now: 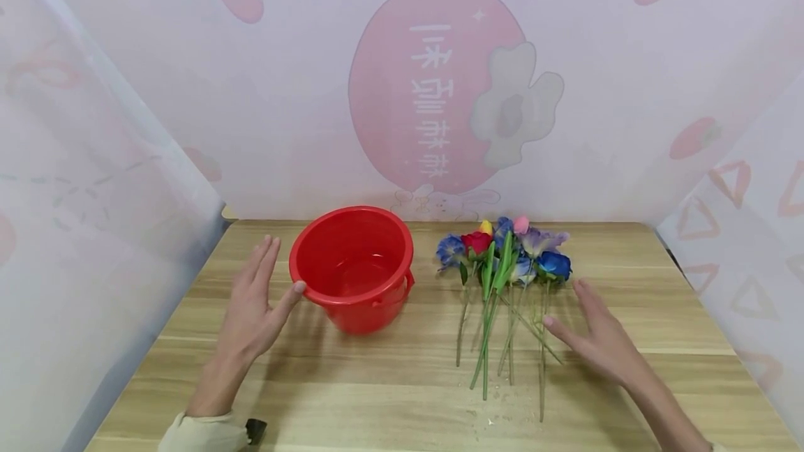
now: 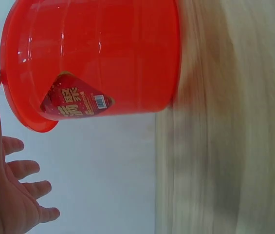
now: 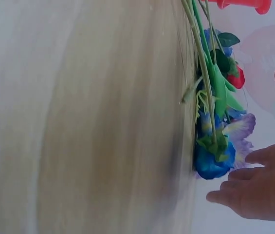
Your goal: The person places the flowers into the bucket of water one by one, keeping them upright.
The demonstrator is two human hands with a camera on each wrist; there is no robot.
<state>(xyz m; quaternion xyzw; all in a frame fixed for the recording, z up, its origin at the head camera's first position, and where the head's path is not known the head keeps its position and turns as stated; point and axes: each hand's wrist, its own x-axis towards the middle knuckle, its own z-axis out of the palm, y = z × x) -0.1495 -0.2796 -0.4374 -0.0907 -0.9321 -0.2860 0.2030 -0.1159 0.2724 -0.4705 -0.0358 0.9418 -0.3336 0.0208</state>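
A red plastic bucket (image 1: 364, 316) stands upright on the table, left of centre. My left hand (image 1: 251, 316) is at its left side, fingers spread and thumb at the rim; whether the thumb touches cannot be told. The left wrist view shows the bucket (image 2: 118, 53) with a dark red label (image 2: 74, 100). To the right lie several artificial flowers, among them a red rose (image 1: 477, 241) and a blue rose (image 1: 554, 266), their green stems (image 1: 486, 351) pointing toward me. Just right of them my right hand (image 1: 599, 340) hovers, fingers extended, holding nothing. The blue rose (image 3: 210, 163) is nearest it.
The wood-grain table (image 1: 389, 410) ends at a back wall covered by a pale printed cloth (image 1: 283, 89). Similar cloth (image 1: 754, 229) hangs at both sides. Small bits of debris (image 1: 490, 420) lie near the stem ends. A dark object (image 1: 255, 431) shows at the left cuff.
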